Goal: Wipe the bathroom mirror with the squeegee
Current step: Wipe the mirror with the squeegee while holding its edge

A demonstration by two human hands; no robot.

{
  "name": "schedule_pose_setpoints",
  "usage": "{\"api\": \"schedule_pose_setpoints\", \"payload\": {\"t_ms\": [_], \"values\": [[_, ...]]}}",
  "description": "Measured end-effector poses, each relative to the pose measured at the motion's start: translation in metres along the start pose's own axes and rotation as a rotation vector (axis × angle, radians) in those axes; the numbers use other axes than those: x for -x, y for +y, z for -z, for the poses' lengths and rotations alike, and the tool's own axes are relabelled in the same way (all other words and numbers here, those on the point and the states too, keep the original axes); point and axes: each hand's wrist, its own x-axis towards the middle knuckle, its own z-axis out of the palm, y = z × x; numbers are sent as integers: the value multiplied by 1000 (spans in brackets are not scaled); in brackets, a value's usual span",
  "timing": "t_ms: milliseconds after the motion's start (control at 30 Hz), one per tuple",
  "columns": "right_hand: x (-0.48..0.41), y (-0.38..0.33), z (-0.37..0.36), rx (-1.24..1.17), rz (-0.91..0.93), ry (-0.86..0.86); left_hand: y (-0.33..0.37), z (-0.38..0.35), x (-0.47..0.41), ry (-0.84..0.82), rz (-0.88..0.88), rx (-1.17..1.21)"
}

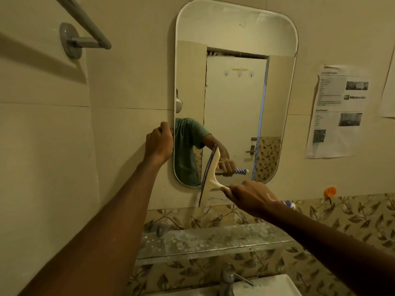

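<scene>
STEP: I judge mid-wipe | my right hand (252, 197) grips squeegee (210, 176) handle, blade upright against mirror (235, 28) lower left, overhanging bottom edge | my left hand (160, 142) grips mirror's left rim | NEXT: probably draw blade sideways, pressure even

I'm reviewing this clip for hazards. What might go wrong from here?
The squeegee blade hangs partly below the mirror onto the wall, so a stroke may snag the mirror's edge. The left hand grips the mirror's left edge; a leftward sweep might hit it. Pulling there may also loosen the mirror.
</scene>
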Motion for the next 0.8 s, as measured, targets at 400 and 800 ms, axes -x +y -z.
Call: {"api": "schedule_pose_setpoints", "payload": {"t_ms": [400,800], "values": [[-23,-1,-4,-56,4,47,-14,-13,18,131,11,83],[-39,-30,12,-172,7,124,-24,-22,28,191,4,53]]}}
